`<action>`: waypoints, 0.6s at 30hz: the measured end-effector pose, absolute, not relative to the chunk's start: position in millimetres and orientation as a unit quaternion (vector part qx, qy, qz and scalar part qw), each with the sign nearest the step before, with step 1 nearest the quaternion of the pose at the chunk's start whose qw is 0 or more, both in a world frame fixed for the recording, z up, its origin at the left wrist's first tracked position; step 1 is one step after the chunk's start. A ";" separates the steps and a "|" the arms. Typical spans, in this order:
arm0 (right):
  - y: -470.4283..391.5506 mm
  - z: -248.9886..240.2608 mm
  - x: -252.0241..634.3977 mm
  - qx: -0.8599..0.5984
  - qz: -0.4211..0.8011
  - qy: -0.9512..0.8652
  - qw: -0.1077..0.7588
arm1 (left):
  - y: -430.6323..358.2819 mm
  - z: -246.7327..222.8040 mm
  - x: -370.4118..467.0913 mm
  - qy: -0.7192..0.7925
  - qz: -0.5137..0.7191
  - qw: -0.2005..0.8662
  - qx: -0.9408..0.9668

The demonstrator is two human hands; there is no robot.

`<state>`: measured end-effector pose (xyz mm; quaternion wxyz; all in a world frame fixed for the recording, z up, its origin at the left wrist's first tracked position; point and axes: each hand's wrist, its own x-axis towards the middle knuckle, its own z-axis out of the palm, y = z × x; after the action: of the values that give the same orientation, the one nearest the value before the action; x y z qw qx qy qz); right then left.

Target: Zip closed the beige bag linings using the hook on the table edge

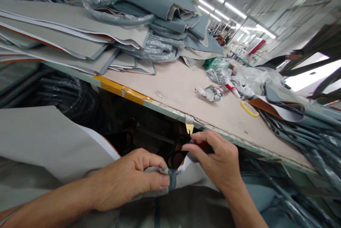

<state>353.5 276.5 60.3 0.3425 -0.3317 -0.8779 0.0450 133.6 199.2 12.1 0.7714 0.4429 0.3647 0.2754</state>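
Observation:
Grey fabric (66, 142) with a white underside lies across the front of the view. Its edge is pinched between the thumb and fingers of my left hand (135, 174), beside a blue-grey strip (172, 180) on the cloth. My right hand (215, 150) is to the right, thumb and forefinger closed on a small metal piece (191, 140), too small to name surely. That piece is right under a yellow-tipped tab (189, 127) fixed to the table's front edge. I cannot tell if the piece and the tab are joined.
Stacked grey fabric panels (66, 29) and plastic-wrapped bundles (160, 47) cover the table's (176, 86) left side. A yellow tape ring (249, 109), plastic bags (247, 79) and more grey bundles (301, 128) are on the right. A person (274, 61) is in the background.

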 end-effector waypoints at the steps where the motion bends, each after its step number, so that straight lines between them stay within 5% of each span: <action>1: 277.3 58.9 350.9 -0.325 0.033 -0.883 0.338 | 198.9 11.2 133.1 0.366 0.277 0.770 0.444; 18: 286.2 58.0 346.1 -0.326 -0.044 -0.904 0.273 | 198.2 8.9 127.4 0.359 0.292 0.769 0.442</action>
<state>346.1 286.2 58.0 0.2730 -0.3259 -0.9041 -0.0437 127.4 198.2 8.9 0.7685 0.4416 0.3591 0.2923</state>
